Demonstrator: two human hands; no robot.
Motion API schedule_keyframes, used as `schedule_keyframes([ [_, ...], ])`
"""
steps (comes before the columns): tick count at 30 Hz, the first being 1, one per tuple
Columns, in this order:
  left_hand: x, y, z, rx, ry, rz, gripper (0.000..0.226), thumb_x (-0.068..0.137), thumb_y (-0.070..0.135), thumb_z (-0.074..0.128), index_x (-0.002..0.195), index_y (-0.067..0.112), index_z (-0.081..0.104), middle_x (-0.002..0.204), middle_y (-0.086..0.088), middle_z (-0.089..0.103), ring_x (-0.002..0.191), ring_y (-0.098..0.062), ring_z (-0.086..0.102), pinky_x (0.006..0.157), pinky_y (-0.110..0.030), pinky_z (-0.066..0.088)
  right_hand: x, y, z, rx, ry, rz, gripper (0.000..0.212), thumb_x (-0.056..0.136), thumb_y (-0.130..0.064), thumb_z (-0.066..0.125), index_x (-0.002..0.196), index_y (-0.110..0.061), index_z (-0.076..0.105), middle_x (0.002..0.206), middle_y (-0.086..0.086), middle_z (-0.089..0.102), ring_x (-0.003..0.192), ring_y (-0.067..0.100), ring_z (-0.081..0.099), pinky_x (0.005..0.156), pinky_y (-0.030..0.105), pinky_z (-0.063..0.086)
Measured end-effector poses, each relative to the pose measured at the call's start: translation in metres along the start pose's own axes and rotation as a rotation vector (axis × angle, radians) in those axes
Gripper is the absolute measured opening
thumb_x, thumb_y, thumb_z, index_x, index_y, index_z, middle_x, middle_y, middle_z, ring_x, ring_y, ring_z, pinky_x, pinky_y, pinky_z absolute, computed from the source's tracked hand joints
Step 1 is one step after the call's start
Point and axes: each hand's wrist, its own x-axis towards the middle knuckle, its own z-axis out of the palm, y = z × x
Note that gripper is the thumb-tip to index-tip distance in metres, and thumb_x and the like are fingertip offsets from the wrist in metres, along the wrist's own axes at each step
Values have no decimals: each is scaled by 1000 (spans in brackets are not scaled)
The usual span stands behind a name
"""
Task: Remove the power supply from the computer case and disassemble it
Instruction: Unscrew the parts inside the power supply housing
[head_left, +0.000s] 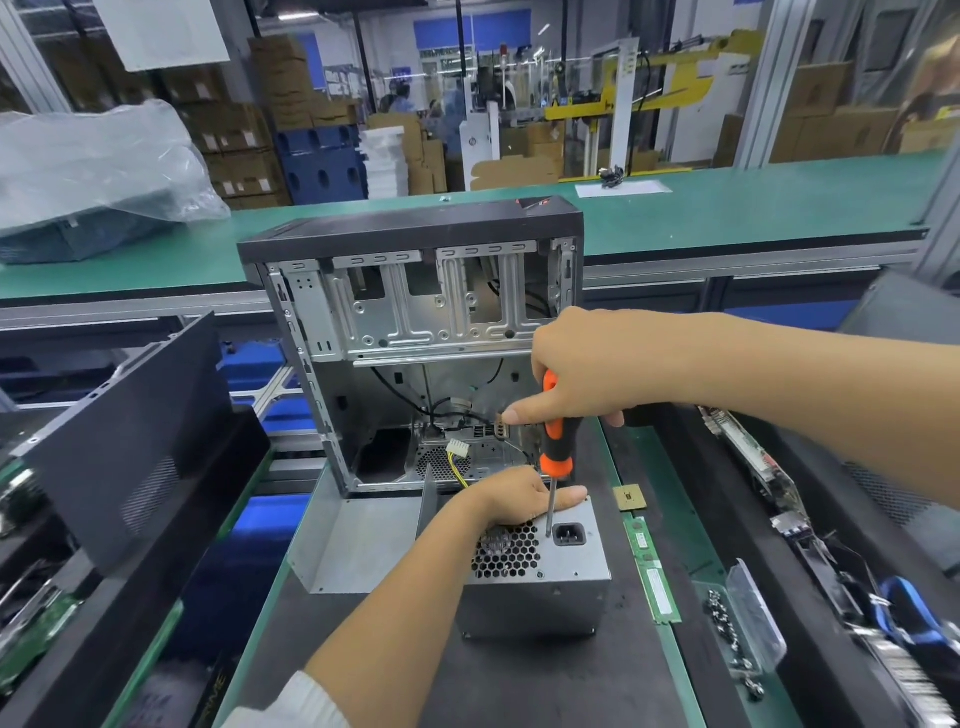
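The grey metal power supply stands on the black mat in front of the opened computer case, its vented face and power socket turned up. My left hand rests on its top far edge, fingers curled over the rim. An orange-and-black screwdriver is gripped in my right hand; it points down, and its tip meets the supply's face beside the socket. Loose cables with white connectors hang inside the case.
A grey metal cover panel lies left of the supply. A RAM stick and a CPU chip lie to the right, with a clear box of screws. A black side panel leans at the left.
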Motion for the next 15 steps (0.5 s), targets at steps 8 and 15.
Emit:
schedule_keyframes([
  [8, 2, 1, -1, 6, -38, 4, 56, 85, 72, 50, 85, 17, 42, 88, -6, 39, 80, -20, 38, 67, -34, 28, -2, 4, -19, -78, -248, -219, 20, 85, -17, 67, 103, -24, 61, 103, 0, 60, 94, 26, 63, 82, 42, 53],
  [15, 3, 1, 0, 13, -25, -2, 49, 85, 73, 49, 84, 24, 41, 95, 0, 39, 82, -16, 38, 67, -28, 30, 0, 0, -20, 189, -304, -25, 55, 78, -63, 63, 109, -18, 57, 58, -2, 68, 50, 13, 67, 59, 24, 56],
])
